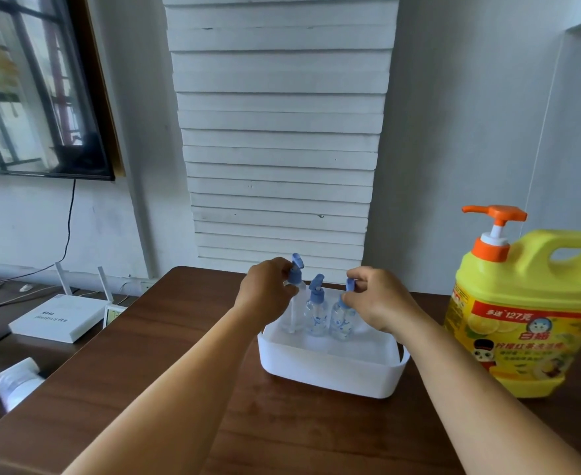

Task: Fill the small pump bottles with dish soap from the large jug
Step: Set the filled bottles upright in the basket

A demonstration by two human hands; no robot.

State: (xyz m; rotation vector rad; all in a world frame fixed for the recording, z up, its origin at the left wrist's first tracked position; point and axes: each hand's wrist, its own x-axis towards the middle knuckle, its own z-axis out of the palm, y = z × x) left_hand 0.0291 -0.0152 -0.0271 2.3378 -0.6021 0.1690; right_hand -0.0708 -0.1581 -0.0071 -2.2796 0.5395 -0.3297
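Three small clear bottles with blue pump tops stand in a row inside a white plastic tub [330, 375] on the brown table. My left hand [265, 291] grips the blue pump top of the left bottle [295, 313], which looks raised out of its neck. My right hand [376, 298] pinches the blue top of the right bottle [342, 322]. The middle bottle [316, 317] stands untouched between them. The large yellow dish soap jug [522, 313] with an orange pump stands on the table to the right of the tub.
The brown table [165, 371] ends at the wall behind the tub. On a lower desk at left lie a white router [59, 317] with antennas, cables and a white tube [11, 383]. A dark screen [35, 87] hangs on the left wall.
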